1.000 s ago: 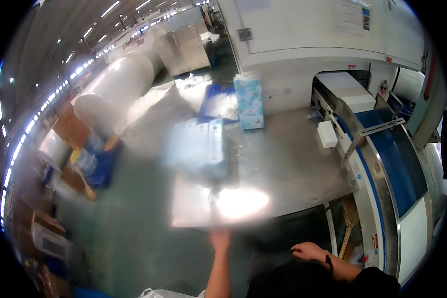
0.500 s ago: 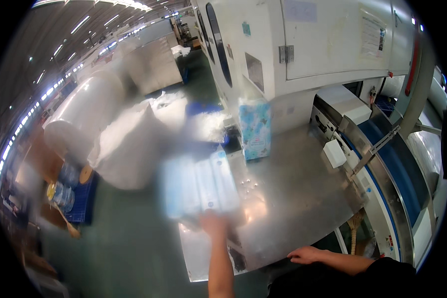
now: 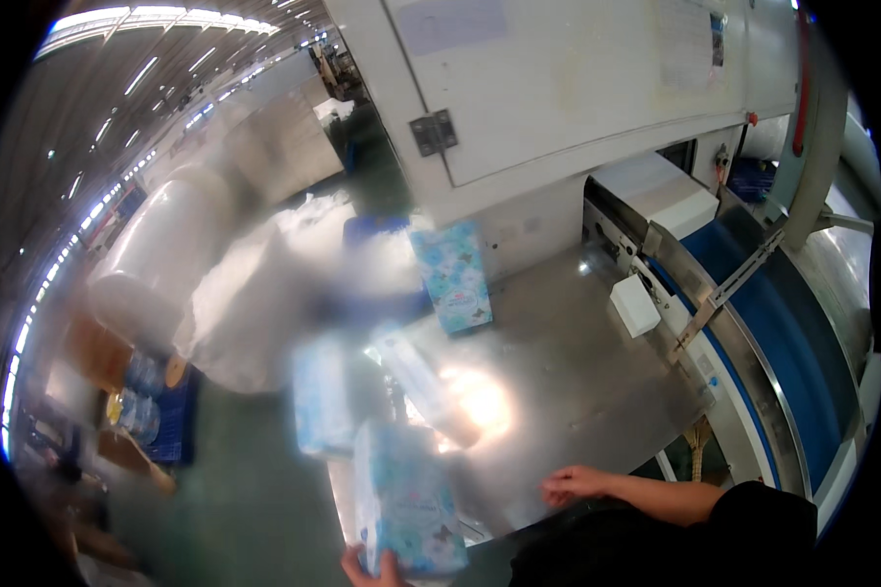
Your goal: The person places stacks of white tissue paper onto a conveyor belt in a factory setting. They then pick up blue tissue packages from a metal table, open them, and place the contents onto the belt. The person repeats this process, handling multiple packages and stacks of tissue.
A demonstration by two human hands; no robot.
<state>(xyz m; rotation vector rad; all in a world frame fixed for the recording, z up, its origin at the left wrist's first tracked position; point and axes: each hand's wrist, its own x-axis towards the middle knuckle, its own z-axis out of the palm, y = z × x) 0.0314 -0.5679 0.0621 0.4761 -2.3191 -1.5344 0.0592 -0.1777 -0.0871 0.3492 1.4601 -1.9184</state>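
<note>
My left hand (image 3: 370,569), partly cut off by the lower edge, grips the near end of a blue-and-white flower-printed pack (image 3: 411,499). This pack lies tilted at the near left of the metal table. Just behind it, a second pack (image 3: 323,401) stands at the table's left edge, and a narrow pack (image 3: 426,386) leans to its right; both are blurred. Farther back, one more printed pack (image 3: 453,277) stands upright by the machine. Over the table's near edge hovers my right hand (image 3: 573,484), its fingers curled in with nothing visible in them.
The metal table (image 3: 578,391) reflects a bright glare. Along its right runs a blue conveyor belt (image 3: 773,293) with metal guides. A white machine cabinet (image 3: 578,88) rises behind. To the left are a large white sack (image 3: 255,303) and a blue pallet (image 3: 173,416) with bottles.
The row of packs at my left hand has come apart. My left hand has moved nearer with one pack. My right hand has shifted slightly left, its fingers more curled. The view has turned right.
</note>
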